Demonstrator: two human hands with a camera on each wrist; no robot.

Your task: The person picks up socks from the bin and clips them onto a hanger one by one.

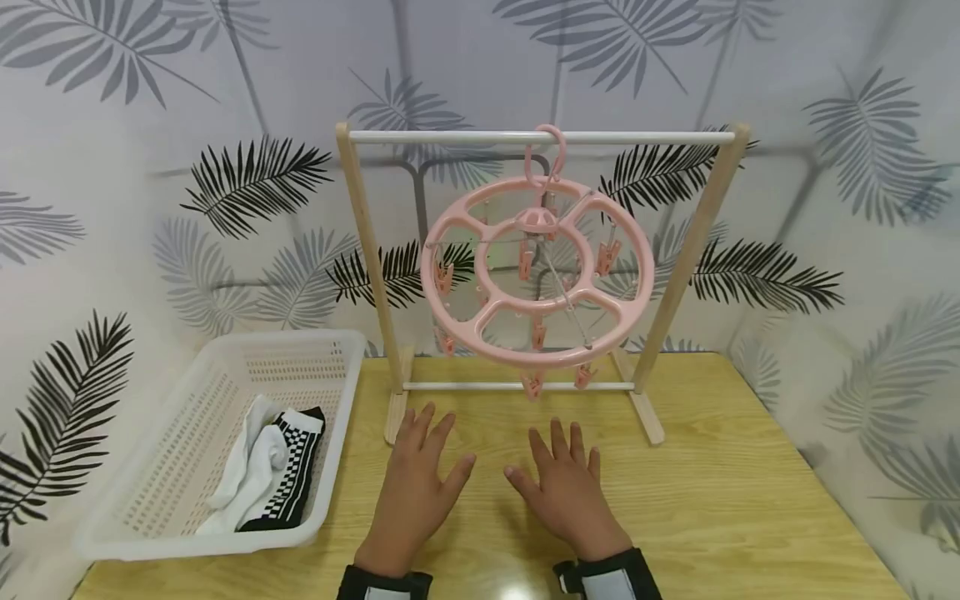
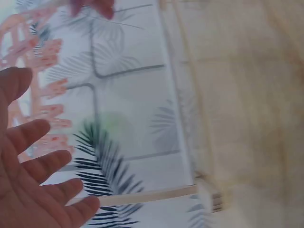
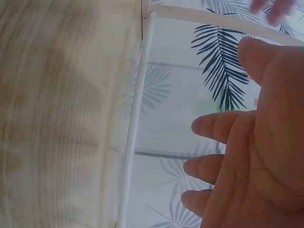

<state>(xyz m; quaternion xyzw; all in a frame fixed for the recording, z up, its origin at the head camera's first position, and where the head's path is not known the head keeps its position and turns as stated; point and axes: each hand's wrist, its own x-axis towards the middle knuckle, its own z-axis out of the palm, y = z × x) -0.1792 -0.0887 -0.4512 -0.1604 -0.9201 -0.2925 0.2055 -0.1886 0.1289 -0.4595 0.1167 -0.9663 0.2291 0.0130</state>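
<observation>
Head view sets both bare hands side by side on my feed: the left hand [image 1: 412, 487] and the right hand [image 1: 564, 487] are spread, fingers apart, gripping nothing, and each wrist view shows me a bare palm. Beyond them I have the pink, round plastic clip hanger [image 1: 536, 219], hooked over the upper white rod [image 1: 450, 137] of a pale wooden stand [image 1: 686, 267], with small pink clips [image 1: 525, 260] dangling from it. As I judge it, the relation that counts is between the left hand and the white slotted plastic basket [image 1: 341, 437], which sits to that hand's left on the yellowish wood-grain table [image 1: 735, 483]; the right hand is farther off. Inside, toward the basket's right wall, lies a black-and-white checkered sock [image 1: 294, 462], its long axis running roughly front to back, the far end leaning right. Crumpled white cloth [image 1: 247, 479] lies along its left side; I can't tell whether that is one sock or a pair. The hanger hangs apart from both hands, its centre more nearly in line with the right one.
</observation>
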